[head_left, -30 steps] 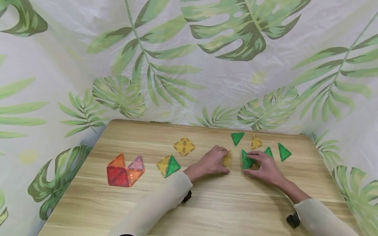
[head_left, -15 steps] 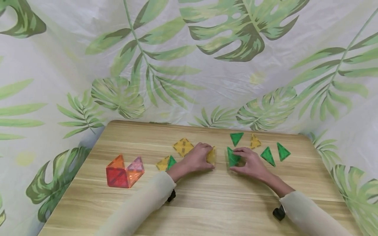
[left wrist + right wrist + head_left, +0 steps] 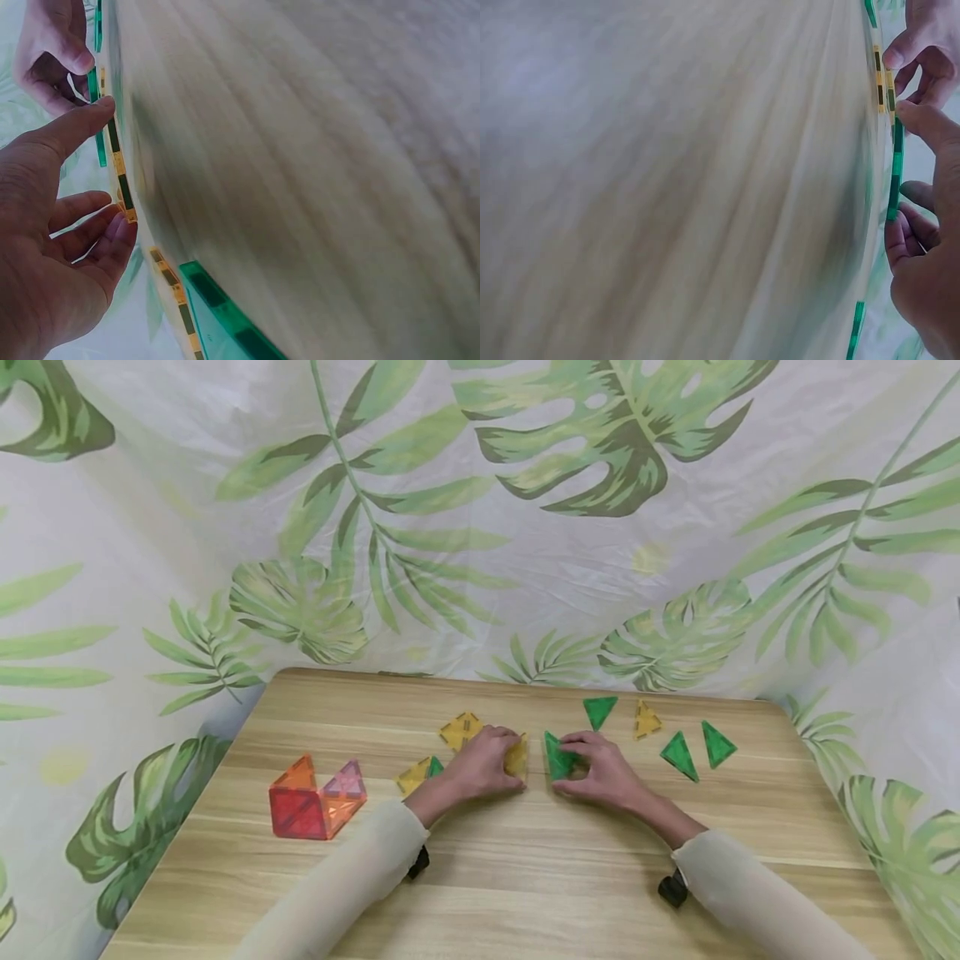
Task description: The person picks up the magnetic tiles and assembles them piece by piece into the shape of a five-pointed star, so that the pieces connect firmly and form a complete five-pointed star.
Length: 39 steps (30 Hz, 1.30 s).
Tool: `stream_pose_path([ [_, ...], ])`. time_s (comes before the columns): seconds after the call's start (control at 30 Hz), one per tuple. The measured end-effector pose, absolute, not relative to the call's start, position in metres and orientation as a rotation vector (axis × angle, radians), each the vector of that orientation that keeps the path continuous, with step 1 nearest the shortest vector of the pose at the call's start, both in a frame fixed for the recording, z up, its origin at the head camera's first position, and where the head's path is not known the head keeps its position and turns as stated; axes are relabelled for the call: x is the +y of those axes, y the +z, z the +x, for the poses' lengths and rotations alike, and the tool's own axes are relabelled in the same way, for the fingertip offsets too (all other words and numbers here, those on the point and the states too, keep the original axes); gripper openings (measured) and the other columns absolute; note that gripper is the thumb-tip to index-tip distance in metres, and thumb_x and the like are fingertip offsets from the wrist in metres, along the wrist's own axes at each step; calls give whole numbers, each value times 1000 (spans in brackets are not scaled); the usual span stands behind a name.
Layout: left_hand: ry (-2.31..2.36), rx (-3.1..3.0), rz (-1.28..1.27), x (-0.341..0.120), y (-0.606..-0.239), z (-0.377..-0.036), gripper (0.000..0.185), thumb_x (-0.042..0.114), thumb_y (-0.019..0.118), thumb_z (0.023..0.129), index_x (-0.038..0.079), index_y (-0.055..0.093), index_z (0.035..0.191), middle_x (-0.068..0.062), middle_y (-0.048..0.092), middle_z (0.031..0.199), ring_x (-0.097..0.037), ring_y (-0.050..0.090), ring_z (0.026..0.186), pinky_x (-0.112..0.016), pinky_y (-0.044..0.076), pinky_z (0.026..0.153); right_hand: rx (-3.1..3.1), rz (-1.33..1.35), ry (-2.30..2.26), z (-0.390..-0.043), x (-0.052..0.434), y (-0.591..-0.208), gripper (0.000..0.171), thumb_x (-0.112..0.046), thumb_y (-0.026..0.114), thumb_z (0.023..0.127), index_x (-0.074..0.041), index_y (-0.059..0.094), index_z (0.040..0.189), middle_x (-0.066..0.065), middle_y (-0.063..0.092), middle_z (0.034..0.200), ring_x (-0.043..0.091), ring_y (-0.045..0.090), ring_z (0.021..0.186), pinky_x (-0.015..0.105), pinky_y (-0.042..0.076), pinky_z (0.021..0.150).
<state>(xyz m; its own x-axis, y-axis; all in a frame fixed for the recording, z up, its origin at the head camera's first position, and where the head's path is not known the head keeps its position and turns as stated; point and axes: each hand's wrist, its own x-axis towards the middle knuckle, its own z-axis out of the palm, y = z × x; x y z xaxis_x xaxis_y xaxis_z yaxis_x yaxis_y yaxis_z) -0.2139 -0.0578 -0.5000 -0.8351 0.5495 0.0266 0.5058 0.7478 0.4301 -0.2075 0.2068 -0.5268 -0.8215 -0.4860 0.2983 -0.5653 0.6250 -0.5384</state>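
— Two tiles are in hand, one each. The left hand [image 3: 483, 764] pinches a yellow triangular tile [image 3: 517, 757] between thumb and curled fingers, stood on edge near the middle of the tabletop [image 3: 525, 877]. The right hand [image 3: 600, 772] does the same with a green triangular tile [image 3: 558, 757], just beside it, with a narrow gap between the two.

— How would those tiles handle?

— Stiff, I'd judge: thin translucent plastic, flat and light. The wrist views show each one edge-on as a narrow strip with dark segments along the rim, probably magnets, so two edges brought close may snap together or swing aside. The faces look smooth and could slip, so a pinch across both faces near a corner seems the safest hold, leaving the meeting edge free.

— And what lies around them?

— A yellow square tile [image 3: 459, 729] lies just beyond the left hand, and a yellow and green pair [image 3: 418, 772] peeps out by its wrist. Further left stands a red and orange tile box [image 3: 315, 797]. To the right lie loose triangles flat on the wood: one green triangle [image 3: 601, 710], a yellow one [image 3: 647, 719], and two more green ones [image 3: 697, 750]. A leaf-print cloth [image 3: 480, 510] hangs behind.
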Motion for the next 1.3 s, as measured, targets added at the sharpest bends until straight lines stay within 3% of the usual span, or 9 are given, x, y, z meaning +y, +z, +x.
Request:
stream_pose_path([
  [0.37, 597, 2863, 928, -60, -508, -217, 71, 39, 93, 82, -3, 69, 134, -18, 67, 139, -35, 62, 128, -44, 52, 110, -2787, 898, 1010, -209, 190, -530, 58, -28, 97, 77, 2, 77, 122, 15, 68, 129, 33, 63, 121, 51, 55, 101],
  [0.8, 549, 2855, 908, -59, -508, -219, 71, 42, 92, 83, -1, 69, 136, -16, 65, 142, -34, 60, 131, -44, 51, 111, -2845, 900, 961, -210, 180, -531, 60, -33, 95, 79, 2, 76, 124, 14, 67, 131, 31, 62, 123, 49, 55, 103],
  [1.3, 553, 2855, 958, -57, -507, -219, 66, 40, 90, 86, 0, 70, 135, -16, 64, 144, -34, 59, 133, -46, 52, 110, -2773, 928, 1011, -209, 188, -532, 51, -26, 93, 83, 1, 77, 123, 15, 68, 131, 33, 63, 123, 50, 55, 102],
])
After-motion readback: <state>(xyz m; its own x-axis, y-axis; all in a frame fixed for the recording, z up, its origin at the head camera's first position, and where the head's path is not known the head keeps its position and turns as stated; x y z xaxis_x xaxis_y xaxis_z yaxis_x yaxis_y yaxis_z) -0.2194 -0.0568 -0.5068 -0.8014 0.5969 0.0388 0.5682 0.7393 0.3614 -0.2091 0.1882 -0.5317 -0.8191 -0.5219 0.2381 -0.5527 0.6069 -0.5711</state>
